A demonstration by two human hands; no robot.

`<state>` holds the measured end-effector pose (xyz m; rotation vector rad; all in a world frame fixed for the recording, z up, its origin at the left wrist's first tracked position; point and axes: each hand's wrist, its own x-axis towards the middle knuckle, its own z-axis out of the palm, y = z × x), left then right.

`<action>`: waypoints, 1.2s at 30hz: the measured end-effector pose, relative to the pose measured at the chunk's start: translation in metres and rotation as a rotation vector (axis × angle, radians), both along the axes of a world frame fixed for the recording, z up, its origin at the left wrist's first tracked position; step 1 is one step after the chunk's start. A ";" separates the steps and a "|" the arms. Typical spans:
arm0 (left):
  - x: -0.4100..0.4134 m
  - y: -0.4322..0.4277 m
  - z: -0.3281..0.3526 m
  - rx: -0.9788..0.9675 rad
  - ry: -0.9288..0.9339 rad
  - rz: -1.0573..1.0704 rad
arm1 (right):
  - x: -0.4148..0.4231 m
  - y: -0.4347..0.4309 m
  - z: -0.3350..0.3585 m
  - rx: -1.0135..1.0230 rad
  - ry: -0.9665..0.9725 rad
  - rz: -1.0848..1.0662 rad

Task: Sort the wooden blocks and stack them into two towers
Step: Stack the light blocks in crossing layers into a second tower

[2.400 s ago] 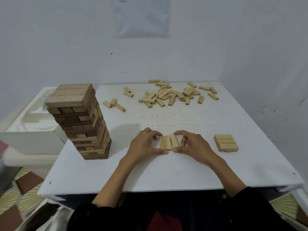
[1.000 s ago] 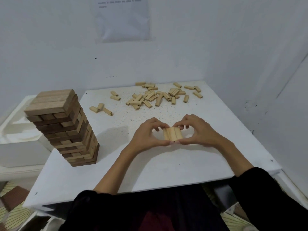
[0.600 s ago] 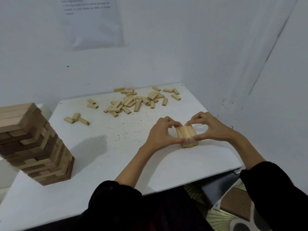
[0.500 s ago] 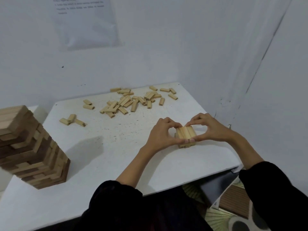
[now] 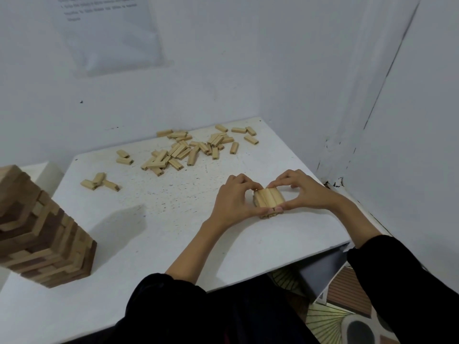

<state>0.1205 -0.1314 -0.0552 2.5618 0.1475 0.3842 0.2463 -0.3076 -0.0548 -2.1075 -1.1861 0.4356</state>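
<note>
So that the layer likely sits square on the short stack (image 5: 267, 215) beneath, left hand (image 5: 232, 202) and right hand (image 5: 305, 192) pinch three pale blocks (image 5: 269, 198) from both sides, fingers curled round their ends, well right of the tall tower (image 5: 37, 234).

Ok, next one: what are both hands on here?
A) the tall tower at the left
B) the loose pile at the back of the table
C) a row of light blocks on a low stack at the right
C: the left hand and right hand pinch the row of light blocks from either side, on the low stack; the tall tower and loose pile lie apart from both.
</note>
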 end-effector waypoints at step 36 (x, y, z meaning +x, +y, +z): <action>-0.009 -0.014 -0.023 -0.254 0.002 0.036 | 0.003 0.001 -0.015 -0.073 -0.020 -0.021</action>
